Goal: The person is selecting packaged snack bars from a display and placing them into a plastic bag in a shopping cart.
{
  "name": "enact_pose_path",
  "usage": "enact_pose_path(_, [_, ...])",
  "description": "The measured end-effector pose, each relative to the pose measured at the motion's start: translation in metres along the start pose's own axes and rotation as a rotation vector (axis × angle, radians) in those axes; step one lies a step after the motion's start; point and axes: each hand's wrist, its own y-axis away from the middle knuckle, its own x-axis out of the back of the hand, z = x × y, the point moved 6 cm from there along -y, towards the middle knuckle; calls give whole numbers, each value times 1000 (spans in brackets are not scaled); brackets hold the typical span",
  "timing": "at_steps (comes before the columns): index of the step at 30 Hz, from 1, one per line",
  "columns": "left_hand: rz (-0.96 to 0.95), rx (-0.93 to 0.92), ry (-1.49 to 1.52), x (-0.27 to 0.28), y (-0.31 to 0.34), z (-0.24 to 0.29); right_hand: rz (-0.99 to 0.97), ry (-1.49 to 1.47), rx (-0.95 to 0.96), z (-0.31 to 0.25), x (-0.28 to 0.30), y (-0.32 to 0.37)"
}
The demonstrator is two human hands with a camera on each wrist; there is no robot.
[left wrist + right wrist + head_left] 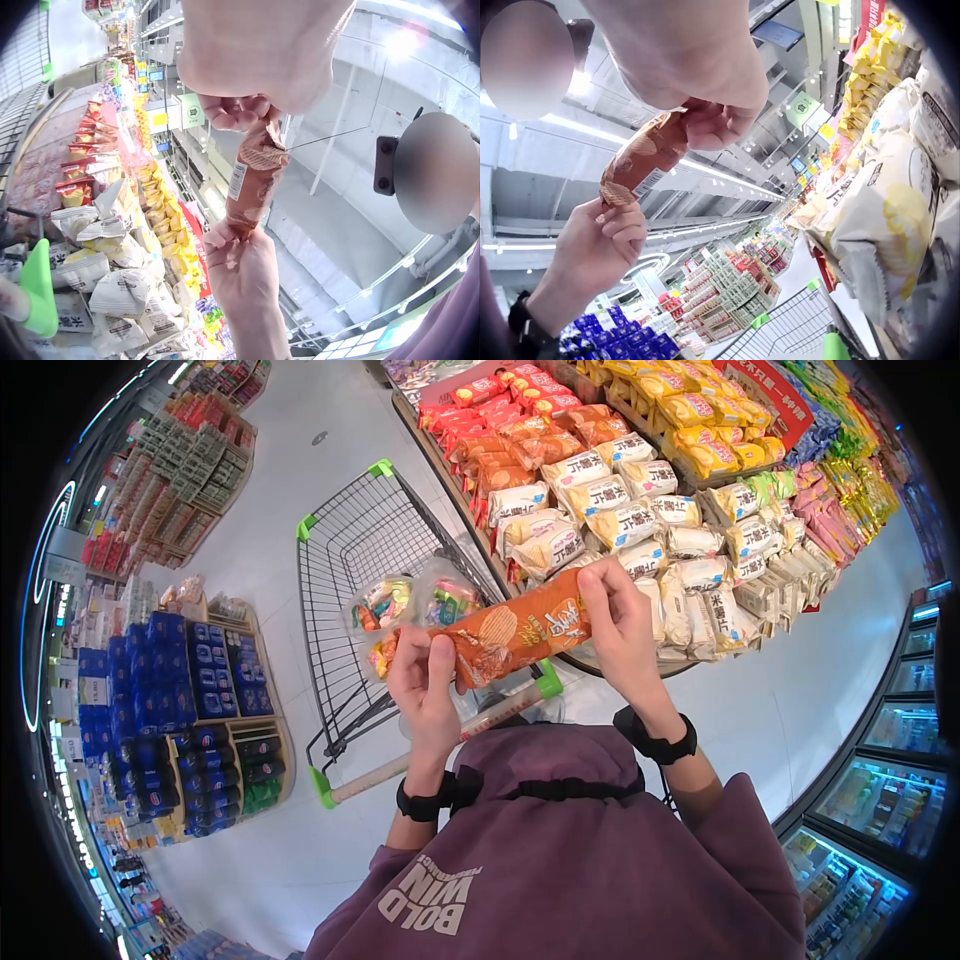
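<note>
The right hand (622, 628) covers one end of the orange chip packet (515, 628), and much of its lettering is hard to read. Just past the left hand (425, 685) sits a yellow-and-red patch (383, 651); whether it is the packet's tip or something in the shopping cart (362, 530) cannot be told. In each wrist view, the near hand hides part of its own grip.

The packet is held between the two hands, above the cart: the left hand pinches one end, its thumb on the front face, and the right hand pinches the other. Beyond the left hand, two clear bags (447, 592) of colourful pieces lie in the cart, partly behind the packet. White chip packets (600, 495) are heaped beyond the right hand. The left wrist cuts across the cart handle (492, 717).
</note>
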Motion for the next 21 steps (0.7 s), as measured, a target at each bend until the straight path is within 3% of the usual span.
enact_pose_path(5, [42,91,85,1,-1,-18,-6,-12,8,-5,-5,1])
enact_pose_path(8, [-102,181,50,-3,3,-32,19,-64,-29,-3,-5,-1])
enact_pose_path(14, [-85,161,137,-7,6,-31,-8,-146,-82,5,-5,3])
enact_pose_path(21, [-76,160,176,-8,3,-28,-175,-131,-242,21,-11,18])
